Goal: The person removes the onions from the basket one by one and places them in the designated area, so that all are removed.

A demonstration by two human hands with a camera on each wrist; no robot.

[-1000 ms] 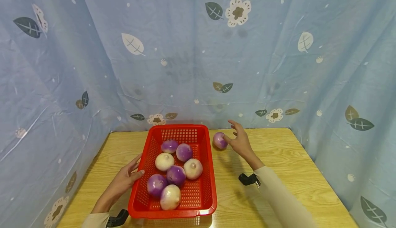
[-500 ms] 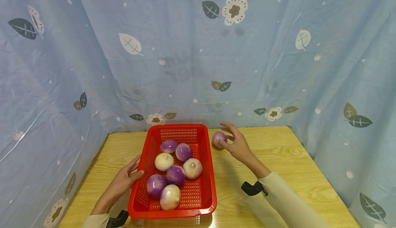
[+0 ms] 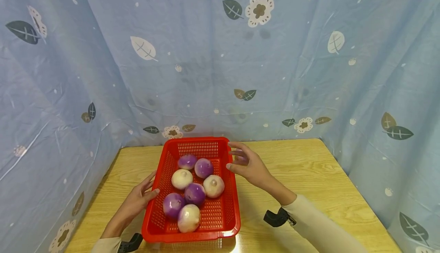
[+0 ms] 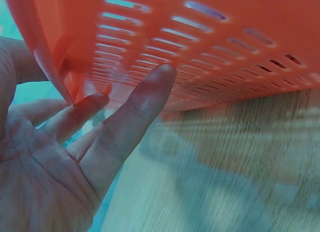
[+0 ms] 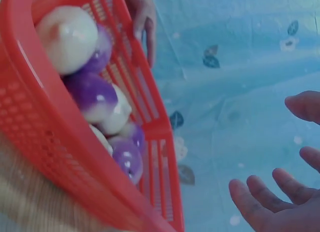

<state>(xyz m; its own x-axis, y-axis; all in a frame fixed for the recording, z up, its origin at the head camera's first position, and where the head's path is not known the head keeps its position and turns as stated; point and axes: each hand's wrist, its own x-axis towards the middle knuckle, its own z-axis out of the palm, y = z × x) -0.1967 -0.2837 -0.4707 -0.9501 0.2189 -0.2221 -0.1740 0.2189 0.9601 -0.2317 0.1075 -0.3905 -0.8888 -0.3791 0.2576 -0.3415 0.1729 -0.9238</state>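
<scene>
Head view: glossy round turnips point(image 3: 194, 194) in perforated plastic basket point(image 3: 189, 237).

There were eight round vegetables point(image 3: 194, 194), purple and white. Seven lay in one red basket point(image 3: 192, 237): four showed mostly purple tops, three mostly white tops point(image 3: 182, 179). The eighth vegetable point(image 3: 241, 157) was outside, near the basket's far right side, partly hidden. Two hands were in view, one left hand point(image 3: 139, 197) and one right hand point(image 3: 252, 169), with two pale sleeves point(image 3: 323, 222) and two black wrist pieces point(image 3: 275, 218), one per arm. One wooden table point(image 3: 309, 176) stood below. The blue cloth point(image 3: 192, 100) bore two large white leaves point(image 3: 143, 48).
</scene>
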